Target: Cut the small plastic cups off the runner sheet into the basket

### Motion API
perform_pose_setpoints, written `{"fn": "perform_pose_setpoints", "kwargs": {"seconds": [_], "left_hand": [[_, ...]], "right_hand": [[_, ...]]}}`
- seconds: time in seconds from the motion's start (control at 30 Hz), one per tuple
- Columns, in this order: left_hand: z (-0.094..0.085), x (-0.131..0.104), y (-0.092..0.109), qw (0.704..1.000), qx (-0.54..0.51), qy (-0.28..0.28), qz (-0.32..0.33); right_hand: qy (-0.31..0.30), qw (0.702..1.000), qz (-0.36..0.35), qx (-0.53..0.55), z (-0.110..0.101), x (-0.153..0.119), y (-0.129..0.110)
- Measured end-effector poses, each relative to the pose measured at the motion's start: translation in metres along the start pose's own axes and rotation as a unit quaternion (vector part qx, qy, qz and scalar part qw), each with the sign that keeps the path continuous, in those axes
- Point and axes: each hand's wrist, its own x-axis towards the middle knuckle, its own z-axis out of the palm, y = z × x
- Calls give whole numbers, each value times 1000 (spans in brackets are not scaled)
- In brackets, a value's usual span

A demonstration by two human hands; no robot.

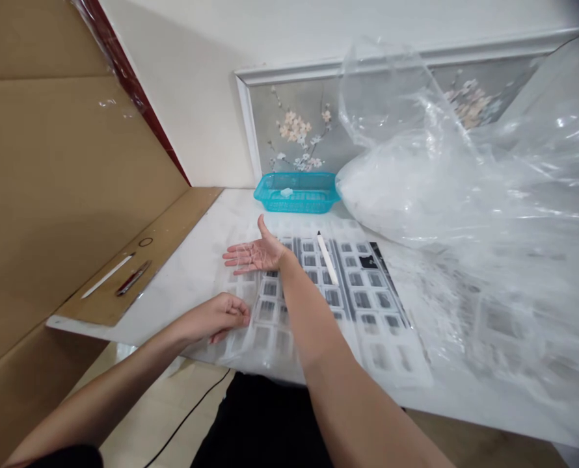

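Note:
Clear plastic sheets of rectangular moulded compartments [362, 299] lie on the white table below my hands, with dark strips showing through. My left hand [224, 317] is closed, its fingers curled by the left edge of the sheets. What it pinches, if anything, I cannot make out. Palm up, my right hand [256, 253] stretches over the sheets with fingers extended and thumb raised. Faint clear strands or bits seem to lie on its palm. To the right of that hand, a white pen [327, 259] with a dark tip rests on the sheets.
At the back is a blue plastic basket [296, 203] with a small whitish piece inside. Large clear plastic bags [426, 175] bulge over the right side. On cardboard at left lie a white stick [108, 275], a red-and-grey cutter [133, 278] and a dark ring [146, 242].

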Motion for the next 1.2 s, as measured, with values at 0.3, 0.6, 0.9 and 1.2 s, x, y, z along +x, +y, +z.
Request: {"fn": "perform_pose_setpoints", "kwargs": {"seconds": [0.3,0.6,0.9,1.2], "left_hand": [[-23,-3,-12,947,-320,-25,-26],[-35,-15,-42,856,-505,89,68],[-97,-21,-6,806,-516,125,262],[-115,18,52,936,-254,149,193]], "right_hand": [[23,999,-15,-23,2,0,2],[27,999,-6,-34,3,1,2],[25,999,-32,-30,7,-1,5],[151,978,-132,49,20,-7,10]]}}
